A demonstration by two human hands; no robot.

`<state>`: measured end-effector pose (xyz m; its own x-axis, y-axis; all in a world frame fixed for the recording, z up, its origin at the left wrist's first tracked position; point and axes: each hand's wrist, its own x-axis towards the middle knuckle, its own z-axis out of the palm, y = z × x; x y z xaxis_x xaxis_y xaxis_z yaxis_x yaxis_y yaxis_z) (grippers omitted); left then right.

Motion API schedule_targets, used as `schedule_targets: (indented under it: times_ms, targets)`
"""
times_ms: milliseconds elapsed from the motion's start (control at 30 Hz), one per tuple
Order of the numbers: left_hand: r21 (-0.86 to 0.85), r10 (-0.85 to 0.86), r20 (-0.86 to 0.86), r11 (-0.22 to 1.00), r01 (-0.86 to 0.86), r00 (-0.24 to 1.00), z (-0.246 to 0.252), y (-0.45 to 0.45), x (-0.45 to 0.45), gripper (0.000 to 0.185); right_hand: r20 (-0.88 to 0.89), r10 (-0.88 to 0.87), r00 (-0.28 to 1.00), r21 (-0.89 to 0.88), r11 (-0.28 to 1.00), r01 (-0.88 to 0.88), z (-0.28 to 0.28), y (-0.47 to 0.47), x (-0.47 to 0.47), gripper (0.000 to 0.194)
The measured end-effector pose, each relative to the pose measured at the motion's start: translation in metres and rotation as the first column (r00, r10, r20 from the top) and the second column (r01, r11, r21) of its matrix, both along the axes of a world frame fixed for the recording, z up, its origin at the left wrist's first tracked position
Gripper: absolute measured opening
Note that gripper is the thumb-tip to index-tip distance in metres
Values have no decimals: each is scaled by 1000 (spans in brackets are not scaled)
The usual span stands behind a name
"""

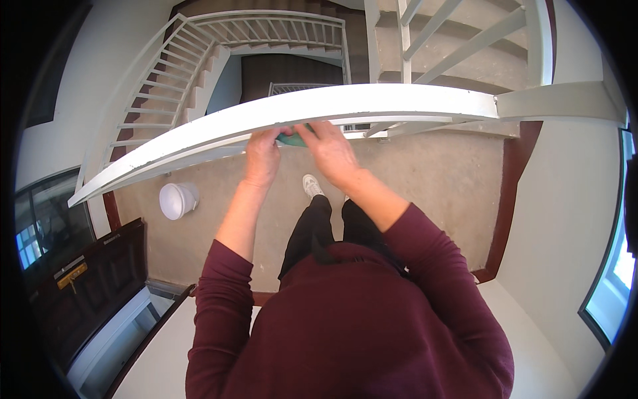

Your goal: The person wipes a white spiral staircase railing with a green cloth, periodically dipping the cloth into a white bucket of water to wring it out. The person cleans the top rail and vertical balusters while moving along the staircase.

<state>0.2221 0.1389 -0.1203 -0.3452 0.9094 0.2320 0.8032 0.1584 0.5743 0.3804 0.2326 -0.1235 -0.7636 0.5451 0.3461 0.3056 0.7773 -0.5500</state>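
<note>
A green cloth [294, 139] is gripped between both my hands, just below the near edge of the white stair handrail [319, 105]. My left hand [263, 155] has its fingers bent onto the cloth's left end, partly under the rail. On the cloth's right side, my right hand [329, 150] holds it with thumb and fingers, their tips partly hidden by the rail. How much cloth lies behind the rail cannot be seen.
A white plastic bucket [178, 200] stands on the landing floor at the left. Behind it, a dark panelled door [94, 269] with a brass lock stands ajar. Beyond the railing, stairs with white balusters [167, 77] run down around a stairwell. A window [613, 279] is at the right.
</note>
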Motion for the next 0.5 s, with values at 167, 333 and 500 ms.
schedule_targets:
  times_ms: [167,333,500]
  targets:
    - [183,-197,251,971,153,948,3,70,82,32,-26,-163,986,208,964,165,14,55,93,45]
    - [208,-257,922,960,190,289,13,157,165,18,98,-437,894,338,860,383,24,82,174,53]
    - [74,-228,702,965,250,674,12,168,164,14,221,-284,933,246,942,228,10,86,184,65]
